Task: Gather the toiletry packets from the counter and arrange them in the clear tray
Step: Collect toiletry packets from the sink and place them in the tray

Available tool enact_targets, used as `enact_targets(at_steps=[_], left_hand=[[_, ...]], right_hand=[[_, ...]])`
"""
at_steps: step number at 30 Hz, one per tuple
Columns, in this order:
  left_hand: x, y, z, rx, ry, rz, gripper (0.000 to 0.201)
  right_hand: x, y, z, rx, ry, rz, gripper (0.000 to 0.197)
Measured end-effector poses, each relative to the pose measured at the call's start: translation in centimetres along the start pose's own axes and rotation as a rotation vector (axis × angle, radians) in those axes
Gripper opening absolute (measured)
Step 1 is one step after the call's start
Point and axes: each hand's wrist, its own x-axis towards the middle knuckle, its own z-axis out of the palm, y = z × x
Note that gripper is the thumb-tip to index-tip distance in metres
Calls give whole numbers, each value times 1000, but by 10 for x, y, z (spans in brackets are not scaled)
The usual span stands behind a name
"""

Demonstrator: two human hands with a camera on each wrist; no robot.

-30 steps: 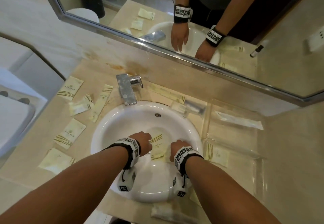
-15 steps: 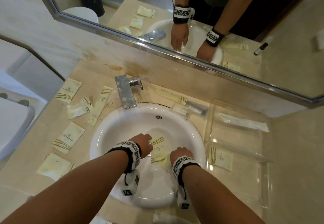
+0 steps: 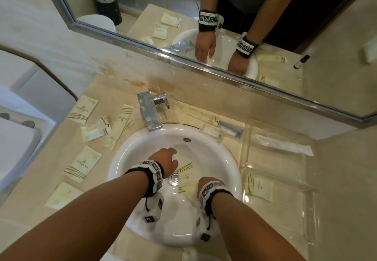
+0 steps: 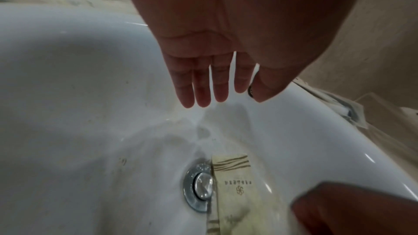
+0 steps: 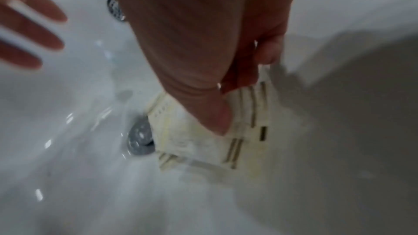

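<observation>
A small stack of cream toiletry packets with gold stripes lies at the bottom of the white sink, beside the drain. My right hand pinches this stack between thumb and fingers. My left hand hovers over the basin with straight, spread fingers, holding nothing; the top packet lies below it. The clear tray stands right of the sink, holding a long white packet and a cream packet.
Several more cream packets lie on the counter left of the sink, and others along its back right rim. A chrome faucet overhangs the basin. A mirror and wall close off the back; a toilet stands at the left.
My left hand has let go of the packets and moved toward the back of the basin, fingers now spread. The right hand stays on the stack.
</observation>
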Motion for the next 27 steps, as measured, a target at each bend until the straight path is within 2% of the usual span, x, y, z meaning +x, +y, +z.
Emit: enact_targets(at_steps=[2,5,7,11,14,16,18,21,23,26,27], left_hand=[[0,-3,1,-17,-24,3,53],[-1,-4,5,-73,-37,30,59],[-1,-2,7,-115,-9,49,55],[2,2,1,-136,127,80,30],[3,0,-7,-227,259,45,23],[4,-3,-13,-306,342,25,23],[5,-7,-17,-354,398,29,23],[8,-14,-16,-384,414,48,23],[9,-21,-8,-375,413,47,23],[9,-34,6,-392,407,26,18],[8,-38,10,-402,405,22,16]], right_hand=[[4,0,-18,205,36,-30,35],[8,1,-40,531,127,-113,5],[9,4,-47,747,199,-166,9],[12,-1,-49,1059,268,-226,9],[17,-3,-42,1246,382,-176,15],[25,-3,-33,1157,371,-77,25],[35,-5,-24,936,304,35,38],[45,-12,-14,676,281,129,27],[46,-19,-6,564,292,176,31],[50,-31,5,470,302,214,27],[50,-35,8,453,301,221,36]])
